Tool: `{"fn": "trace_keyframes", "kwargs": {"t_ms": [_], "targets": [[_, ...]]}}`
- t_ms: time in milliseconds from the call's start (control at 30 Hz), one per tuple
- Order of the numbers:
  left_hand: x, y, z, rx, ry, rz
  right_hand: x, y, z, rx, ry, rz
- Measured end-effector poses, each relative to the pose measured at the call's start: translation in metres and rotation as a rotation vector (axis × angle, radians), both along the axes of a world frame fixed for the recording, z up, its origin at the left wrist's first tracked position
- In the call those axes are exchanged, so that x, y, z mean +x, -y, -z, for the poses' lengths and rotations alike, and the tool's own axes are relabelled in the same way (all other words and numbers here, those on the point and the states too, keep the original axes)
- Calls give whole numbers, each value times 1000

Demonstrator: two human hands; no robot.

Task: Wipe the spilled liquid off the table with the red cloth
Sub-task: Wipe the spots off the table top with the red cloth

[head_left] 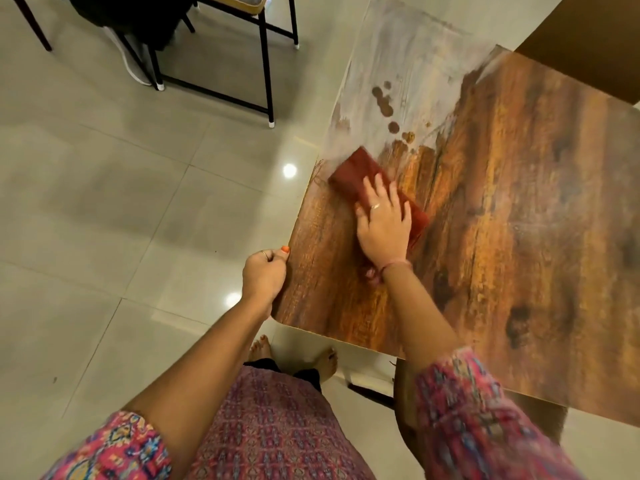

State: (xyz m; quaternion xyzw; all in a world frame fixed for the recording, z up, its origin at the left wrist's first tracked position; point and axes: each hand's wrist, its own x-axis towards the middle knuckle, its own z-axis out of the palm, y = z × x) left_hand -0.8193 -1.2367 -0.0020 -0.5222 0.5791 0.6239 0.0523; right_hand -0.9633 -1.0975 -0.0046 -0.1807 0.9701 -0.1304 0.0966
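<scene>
A folded red cloth (pixel 353 171) lies flat on the wood-grain table (pixel 519 220), near its left edge. My right hand (pixel 382 223) presses down on the cloth's near half, fingers spread over it. Just beyond the cloth, several round drops of spilled liquid (pixel 386 105) sit on the glare-lit part of the tabletop. My left hand (pixel 265 273) grips the table's left edge near the front corner, thumb on top.
Glossy tiled floor (pixel 121 202) spreads to the left. A black metal-framed chair (pixel 266 57) stands at the back, beyond the table. My bare feet (pixel 294 355) are by the table's front corner. A dark table leg shows under the front edge.
</scene>
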Motion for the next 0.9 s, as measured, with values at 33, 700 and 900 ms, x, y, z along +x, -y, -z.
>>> {"fn": "trace_keyframes", "kwargs": {"t_ms": [33,700,900], "targets": [[0,0,0,6,2,0,32,-7,0,9,1,-69],[0,7,5,2,34,56,3,37,-3,54,-8,-218],[2,8,3,2,22,54,44,26,-1,14,94,-601]]}}
